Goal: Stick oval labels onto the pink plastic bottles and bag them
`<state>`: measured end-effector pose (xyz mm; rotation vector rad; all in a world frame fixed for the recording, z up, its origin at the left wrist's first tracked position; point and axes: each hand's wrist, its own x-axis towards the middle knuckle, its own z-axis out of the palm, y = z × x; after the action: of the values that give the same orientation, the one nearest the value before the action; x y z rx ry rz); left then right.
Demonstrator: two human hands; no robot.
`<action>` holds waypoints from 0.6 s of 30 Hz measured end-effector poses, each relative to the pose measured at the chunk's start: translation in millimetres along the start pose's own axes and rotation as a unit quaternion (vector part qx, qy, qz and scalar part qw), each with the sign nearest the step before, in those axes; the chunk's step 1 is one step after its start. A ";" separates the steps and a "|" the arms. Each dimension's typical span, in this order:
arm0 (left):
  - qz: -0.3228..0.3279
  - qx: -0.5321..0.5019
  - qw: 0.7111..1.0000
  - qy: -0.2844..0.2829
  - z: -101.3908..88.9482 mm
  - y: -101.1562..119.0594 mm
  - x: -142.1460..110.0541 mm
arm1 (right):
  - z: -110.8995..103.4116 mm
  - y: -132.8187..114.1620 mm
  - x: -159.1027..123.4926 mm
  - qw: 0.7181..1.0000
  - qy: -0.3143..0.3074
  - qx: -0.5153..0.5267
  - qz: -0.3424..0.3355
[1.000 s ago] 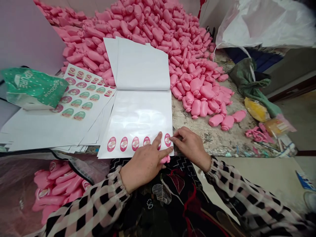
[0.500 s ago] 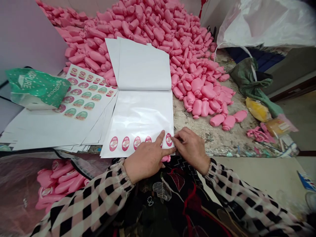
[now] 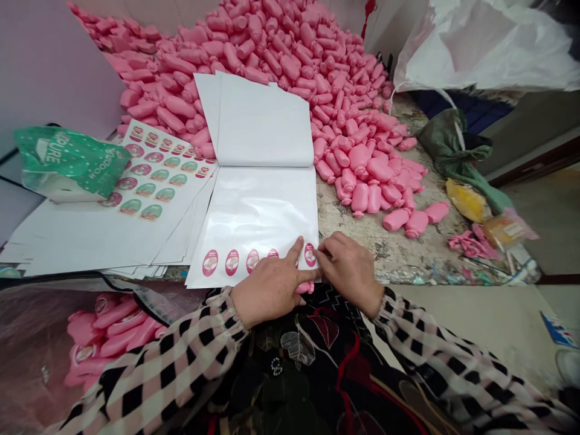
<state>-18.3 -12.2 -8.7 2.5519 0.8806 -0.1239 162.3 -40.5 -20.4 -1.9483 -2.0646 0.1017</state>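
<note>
A glossy white sticker sheet lies open in front of me, with a row of pink oval stickers along its near edge. My left hand rests on that edge, its index finger pressing the sheet, while its other fingers hold a small pink bottle under the palm. My right hand is closed in a pinch at the rightmost sticker, at the sheet's right corner.
A big heap of pink bottles fills the table behind the sheet. More sticker sheets and a green plastic bag lie to the left. A clear bag of labelled bottles sits lower left. A white sack stands at the right.
Both hands stay at the rightmost sticker and have barely moved. The view has shifted slightly.
</note>
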 end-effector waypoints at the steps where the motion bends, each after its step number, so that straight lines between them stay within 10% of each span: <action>1: 0.002 -0.003 1.000 0.001 0.1 -0.4 0.4 | -0.2 -2.3 -0.9 0.999 0.002 -0.027 -0.021; 18: 0.016 0.009 1.000 0.010 0.4 2.1 -4.3 | -5.7 0.4 -16.6 0.970 0.123 0.199 0.065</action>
<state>-20.4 -16.3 -7.3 2.5872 0.8499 -0.0989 164.8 -57.7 -17.8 -1.7455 -1.6129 0.2655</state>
